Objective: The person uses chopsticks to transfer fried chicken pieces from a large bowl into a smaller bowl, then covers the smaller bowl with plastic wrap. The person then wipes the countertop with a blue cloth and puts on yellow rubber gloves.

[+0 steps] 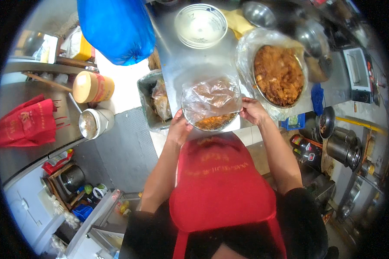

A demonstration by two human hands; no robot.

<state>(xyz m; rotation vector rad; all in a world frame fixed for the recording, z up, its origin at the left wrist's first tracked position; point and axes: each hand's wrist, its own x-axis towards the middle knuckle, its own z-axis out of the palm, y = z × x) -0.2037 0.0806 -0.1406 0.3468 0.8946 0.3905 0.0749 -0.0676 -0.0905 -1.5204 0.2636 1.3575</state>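
Observation:
A round metal bowl of reddish-brown food (pixel 215 123) sits at the near edge of the steel table, with a clear plastic bag (pixel 212 95) lying over most of it. My left hand (pixel 179 128) grips the bowl's left rim. On the right side, my right hand (pixel 253 111) holds the rim and the edge of the plastic. Farther right stands a larger metal basin of browned, cooked food (pixel 278 76), lined with clear plastic that spreads around it. A stack of white patterned bowls (pixel 201 26) rests at the far side of the table.
A blue plastic bag (pixel 116 30) bulges at the upper left. Left of the table stands a bin (pixel 144 97) with bagged waste. A white bucket (pixel 95 123), a yellow-and-red tub (pixel 94 86) and a red bag (pixel 29 123) are farther left. Metal bowls (pixel 258 14) stand at the back right.

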